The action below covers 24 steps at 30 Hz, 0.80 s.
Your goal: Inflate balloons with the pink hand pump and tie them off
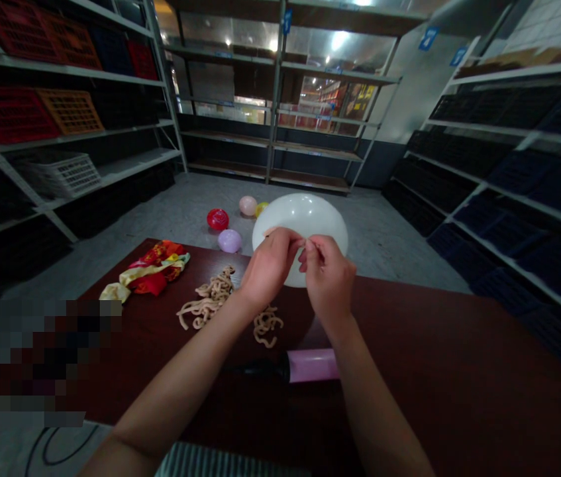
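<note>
A large inflated white balloon [305,213] is just beyond my hands, above the far edge of the dark table. My left hand [273,262] and my right hand [328,275] meet in front of it, fingertips pinched together at the balloon's neck. The neck itself is mostly hidden by my fingers. Below my hands lies a pink balloon pump [312,366] with a black nozzle end, partly covered by my right forearm. Beige twisted cords form a larger pile [215,295] and a smaller pile [267,326] to the left.
Crumpled red, orange and yellow pieces [153,268] lie on the table's [424,358] far left. On the floor beyond are a red balloon [217,219], a purple balloon [229,241], a pink balloon [247,206] and a yellow one [261,209]. Shelves with crates [69,175] line the sides.
</note>
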### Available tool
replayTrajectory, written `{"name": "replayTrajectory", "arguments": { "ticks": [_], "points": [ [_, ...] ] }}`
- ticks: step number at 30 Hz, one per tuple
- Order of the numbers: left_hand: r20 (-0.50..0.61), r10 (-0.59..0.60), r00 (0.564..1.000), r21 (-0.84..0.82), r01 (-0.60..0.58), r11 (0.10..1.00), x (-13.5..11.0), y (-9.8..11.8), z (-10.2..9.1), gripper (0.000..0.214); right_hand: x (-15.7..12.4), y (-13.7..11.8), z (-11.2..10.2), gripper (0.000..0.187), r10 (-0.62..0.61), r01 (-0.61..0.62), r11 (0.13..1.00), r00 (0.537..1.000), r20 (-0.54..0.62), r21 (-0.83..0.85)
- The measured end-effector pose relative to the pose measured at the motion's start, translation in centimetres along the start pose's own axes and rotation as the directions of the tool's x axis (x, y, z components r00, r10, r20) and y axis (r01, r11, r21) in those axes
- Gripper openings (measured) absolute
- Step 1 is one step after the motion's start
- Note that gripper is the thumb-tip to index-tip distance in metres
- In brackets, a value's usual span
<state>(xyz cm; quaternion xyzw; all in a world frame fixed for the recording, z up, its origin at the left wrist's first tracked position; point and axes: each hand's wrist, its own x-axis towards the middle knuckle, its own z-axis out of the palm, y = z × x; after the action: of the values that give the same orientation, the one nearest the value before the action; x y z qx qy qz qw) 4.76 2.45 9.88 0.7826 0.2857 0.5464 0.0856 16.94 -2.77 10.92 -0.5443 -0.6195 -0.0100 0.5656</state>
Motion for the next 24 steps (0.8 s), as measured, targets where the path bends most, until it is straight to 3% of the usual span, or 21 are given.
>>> {"name": "replayTrajectory", "arguments": {
  "ticks": [5,10,17,20,24],
  "points": [
    [0.022,-0.066,0.998,-0.024,0.066,0.998,0.1,-0.1,0.0,0.012,0.0,0.2,0.0,0.021,-0.125,0.13,0.984,0.991,0.05,-0.123],
    [0.057,-0.187,0.981,-0.168,0.194,0.966,0.4,0.6,-0.4,0.01,0.3,0.5,-0.6,0.025,-0.198,0.22,0.963,0.97,0.144,-0.156],
    [0.348,-0.172,0.922,-0.353,0.299,0.886,1.1,1.5,-2.8,0.013,0.5,0.5,-1.0,0.023,-0.187,0.199,0.974,0.976,0.111,-0.111],
    [0.362,-0.106,0.926,-0.333,0.234,0.913,1.0,1.5,-3.0,0.007,0.5,0.3,-1.1,0.021,-0.125,0.129,0.991,0.986,0.108,-0.028],
    [0.252,-0.063,0.966,-0.287,0.137,0.948,0.7,1.2,-2.2,0.016,0.5,0.0,-1.1,0.021,-0.077,0.075,0.997,0.992,0.1,0.025]
  ]
}}
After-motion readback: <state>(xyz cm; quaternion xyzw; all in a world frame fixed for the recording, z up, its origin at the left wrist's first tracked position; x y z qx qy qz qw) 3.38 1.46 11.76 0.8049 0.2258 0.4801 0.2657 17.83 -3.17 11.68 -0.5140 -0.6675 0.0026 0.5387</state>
